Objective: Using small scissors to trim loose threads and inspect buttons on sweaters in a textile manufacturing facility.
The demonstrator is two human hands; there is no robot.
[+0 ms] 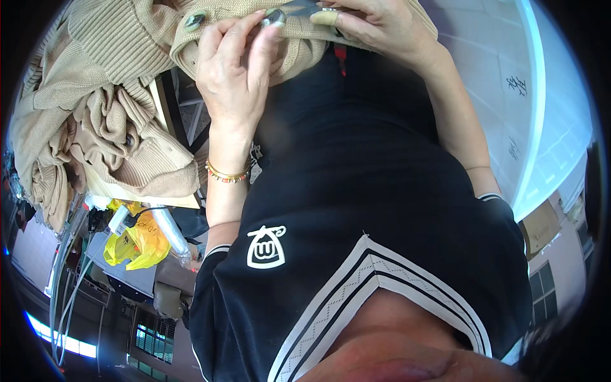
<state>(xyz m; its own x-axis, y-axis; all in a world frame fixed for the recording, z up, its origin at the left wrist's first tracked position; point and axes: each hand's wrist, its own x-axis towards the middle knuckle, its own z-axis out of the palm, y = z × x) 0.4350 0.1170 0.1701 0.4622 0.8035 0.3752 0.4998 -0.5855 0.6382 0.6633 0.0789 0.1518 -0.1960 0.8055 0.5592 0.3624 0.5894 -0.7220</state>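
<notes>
Across the top lies a beige knitted garment (293,57), its ribbed part bunched at the left. My left hand (235,70) pinches a dark, shiny button (273,17) at the edge of the knit between thumb and fingers. Another button (195,21) sits on the knit to the left of that hand. My right hand (385,28) is closed around snips with pointed grey blades (304,9), which reach toward the pinched button. A beige cover (324,18) wraps one of its fingertips. The snips' handles are hidden by the hand.
More beige knitwear (121,134) is heaped on a board (143,193) at the left. Below it hangs a yellow plastic bag (140,239), beside a clear plastic roll (170,230). A large white tub (503,95) stands close to my right arm. A red strip (342,60) hangs below the knit.
</notes>
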